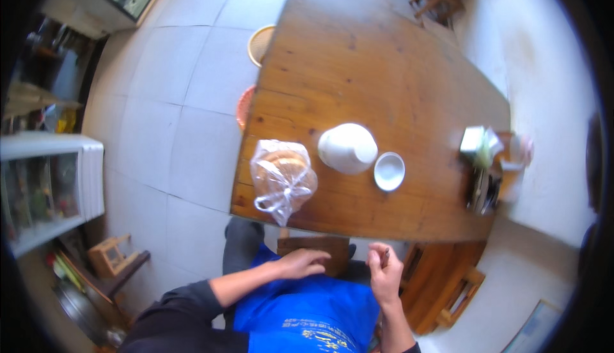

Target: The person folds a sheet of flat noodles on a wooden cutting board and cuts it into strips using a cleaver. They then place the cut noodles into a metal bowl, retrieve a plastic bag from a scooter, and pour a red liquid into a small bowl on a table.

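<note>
My left hand (304, 263) hovers over my lap below the table's near edge, fingers loosely spread and holding nothing. Opposite it, my right hand (386, 271) is closed around a thin stick-like object (387, 252). Only its small dark end shows, so I cannot tell what it is. Beyond the hands is a wooden table (374, 89). A clear plastic bag (287, 192), knotted at the top, lies near its left corner with round brown baked goods (283, 163) inside. To its right are a large white vessel (348, 147) and a small white cup (389, 172).
A tissue box (472, 139) and other items sit at the table's right edge by the wall. Wooden bench seating (439, 286) stands at right. Two baskets, tan (258, 46) and orange (244, 108), show past the left edge. My blue apron (307, 314) covers my lap.
</note>
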Available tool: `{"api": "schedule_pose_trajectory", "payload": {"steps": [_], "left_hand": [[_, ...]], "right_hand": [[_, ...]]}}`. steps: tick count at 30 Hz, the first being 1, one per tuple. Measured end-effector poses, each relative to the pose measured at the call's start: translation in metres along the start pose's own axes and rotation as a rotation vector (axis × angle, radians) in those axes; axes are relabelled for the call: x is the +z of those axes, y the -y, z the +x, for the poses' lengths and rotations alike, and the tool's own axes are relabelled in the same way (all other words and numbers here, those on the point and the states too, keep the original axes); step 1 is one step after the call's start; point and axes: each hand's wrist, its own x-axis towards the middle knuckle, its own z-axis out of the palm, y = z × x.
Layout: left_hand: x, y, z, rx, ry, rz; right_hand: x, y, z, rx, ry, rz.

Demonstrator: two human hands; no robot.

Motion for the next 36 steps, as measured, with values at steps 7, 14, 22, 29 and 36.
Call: {"api": "schedule_pose_trajectory", "payload": {"steps": [7, 14, 22, 29, 36], "left_hand": [[-0.093, -0.151, -0.027, 0.383, -1.129, 0.124], [-0.124, -0.133, 0.122, 0.690, -1.503, 0.476], [-0.063, -0.154, 0.049, 0.994, -1.236, 0.758], [-0.014, -0.106, -0.011, 0.452, 0.262, -0.275], [0.020, -0.084, -0.012, 0.414, 0.475, -0.324]], "right_hand": [[0.034, 0.155, 0.125, -0.878, -0.021, -0.487], [0.020, 0.159, 0.164, -1.141, 0.064, -0.810], [-0.023, 0.114, 0.098, -1.503, -0.057, -0.656], [-0.033, 0.041, 0.020, -1.513, 0.447, -0.458], [-0.087, 0.027, -0.041, -1.584, 0.483, -0.621]]}}
